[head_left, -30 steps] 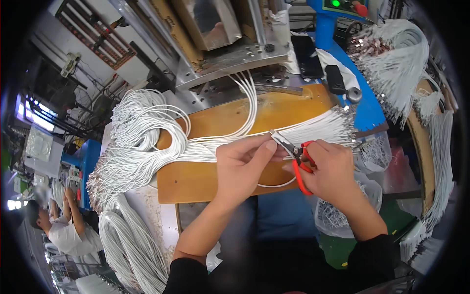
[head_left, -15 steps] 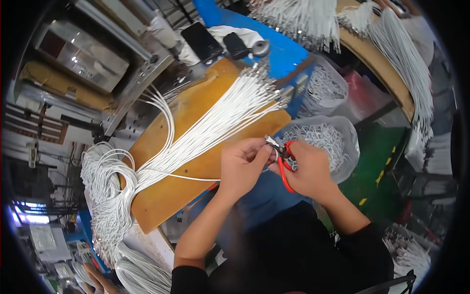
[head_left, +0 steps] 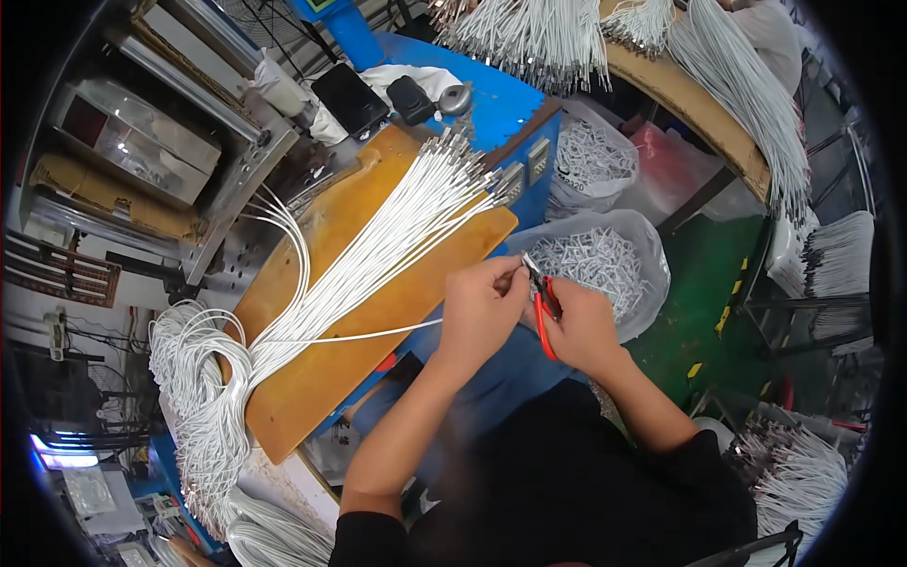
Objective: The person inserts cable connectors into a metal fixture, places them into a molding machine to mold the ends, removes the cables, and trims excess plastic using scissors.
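left hand (head_left: 479, 310) pinching white cable (head_left: 359, 335), right hand (head_left: 578, 325) gripping red-handled pliers (head_left: 541, 304)

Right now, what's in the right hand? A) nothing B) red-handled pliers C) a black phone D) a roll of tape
B: the right hand grips red-handled pliers, their tip at the end of the white cable that the left hand pinches.

Hands (head_left: 529, 317) with pliers (head_left: 540, 304) shifted off board (head_left: 378, 312).
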The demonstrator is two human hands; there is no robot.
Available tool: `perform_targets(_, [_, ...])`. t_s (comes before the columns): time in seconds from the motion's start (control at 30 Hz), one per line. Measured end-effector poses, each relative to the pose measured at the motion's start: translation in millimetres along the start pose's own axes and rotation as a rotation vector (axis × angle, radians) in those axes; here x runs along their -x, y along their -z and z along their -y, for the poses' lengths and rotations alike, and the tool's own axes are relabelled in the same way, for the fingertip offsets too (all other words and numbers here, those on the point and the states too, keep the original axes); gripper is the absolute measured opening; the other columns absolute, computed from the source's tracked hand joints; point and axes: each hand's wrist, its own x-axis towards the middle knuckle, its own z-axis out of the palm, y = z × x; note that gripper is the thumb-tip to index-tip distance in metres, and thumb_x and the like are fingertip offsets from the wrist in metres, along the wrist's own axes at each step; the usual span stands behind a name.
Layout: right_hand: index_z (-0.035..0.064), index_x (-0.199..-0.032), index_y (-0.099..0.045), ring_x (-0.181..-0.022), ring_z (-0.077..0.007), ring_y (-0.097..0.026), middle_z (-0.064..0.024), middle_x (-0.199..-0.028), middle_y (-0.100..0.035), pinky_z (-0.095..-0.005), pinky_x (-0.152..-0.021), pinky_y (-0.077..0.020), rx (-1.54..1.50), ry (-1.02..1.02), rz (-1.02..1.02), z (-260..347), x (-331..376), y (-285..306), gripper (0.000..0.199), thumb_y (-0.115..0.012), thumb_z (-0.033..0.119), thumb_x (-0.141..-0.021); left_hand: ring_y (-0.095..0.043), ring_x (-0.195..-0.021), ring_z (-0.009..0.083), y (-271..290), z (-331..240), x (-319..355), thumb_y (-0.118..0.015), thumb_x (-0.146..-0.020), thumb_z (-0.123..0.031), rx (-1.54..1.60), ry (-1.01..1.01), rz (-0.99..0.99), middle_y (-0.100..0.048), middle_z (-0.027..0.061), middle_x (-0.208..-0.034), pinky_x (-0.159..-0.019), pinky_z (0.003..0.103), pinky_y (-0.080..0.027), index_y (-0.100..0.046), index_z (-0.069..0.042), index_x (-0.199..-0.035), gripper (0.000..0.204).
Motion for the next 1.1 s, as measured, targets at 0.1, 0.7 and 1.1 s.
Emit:
perform_targets(0.1, [0.0058,-0.091,-0.066,-0.07,-0.0384,-0.062,-0.0163,-0.077,-0.064,-0.0445,-0.061,-0.0494,-0.019,-0.037,0.052,0.4,-4.0,-0.1,0.023,-0.067,0.023,-0.074,-0.061,-0.053,0.0092,2.6,-2.2,-1.3,-0.058,-0.087,-0.001,-0.018,-0.007,0.007,-0.064,0.0075,-0.064,-0.05,0.022,-0.046,-0.064,0.01,-0.087,0.013])
perform_targets(0.7, [-0.003,-0.081,-0.063,-0.06,-0.0057,-0.051,-0.002,-0.067,-0.058,-0.0215,-0.054,-0.0399,-1.084,-0.03,0.328,37.7,-47.1,-7.4,0.01,-0.066,0.006,-0.081,-0.065,-0.077,0.0107,50.4,-23.1,44.6,-0.058,-0.09,-0.001,0.432,0.15,-0.097,-0.068,0.0097,-0.083,-0.067,0.021,-0.051,-0.06,0.007,-0.106,0.018])
perform_targets(1.1, [-0.0014,-0.078,-0.062,-0.055,-0.004,-0.051,-0.0003,-0.064,-0.059,-0.0197,-0.049,-0.0386,-1.169,-0.024,0.528,51.8,-50.1,-9.7,0.007,-0.066,0.004,-0.079,-0.06,-0.076,0.0146,77.7,-32.8,47.7,-0.062,-0.087,-0.003,-0.093,-0.085,-0.12,-0.06,0.0069,-0.08,-0.068,0.026,-0.046,-0.061,0.0,-0.092,0.006])
